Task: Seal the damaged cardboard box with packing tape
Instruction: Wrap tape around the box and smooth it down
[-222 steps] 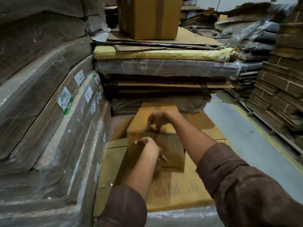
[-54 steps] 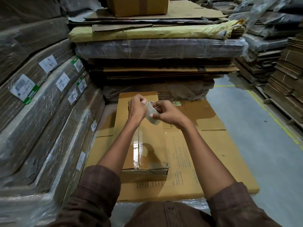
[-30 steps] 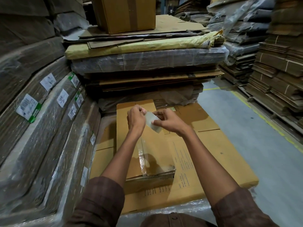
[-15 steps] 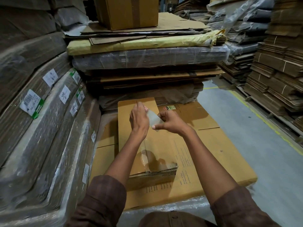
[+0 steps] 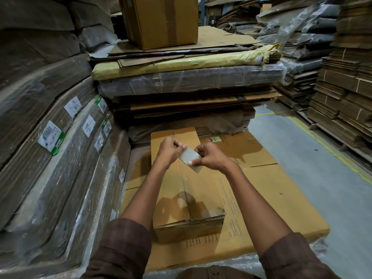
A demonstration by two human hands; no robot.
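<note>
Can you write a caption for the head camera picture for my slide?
Both hands, left hand and right hand, hold a tape strip above the damaged cardboard box.

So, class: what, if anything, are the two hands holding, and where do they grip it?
A short strip of packing tape. The left hand pinches its upper-left end; the right hand pinches its long edges.

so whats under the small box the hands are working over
The small box lies on a large flattened carton, which tops a plastic-wrapped stack. What is directly beneath the box is hidden by the box itself.
</note>
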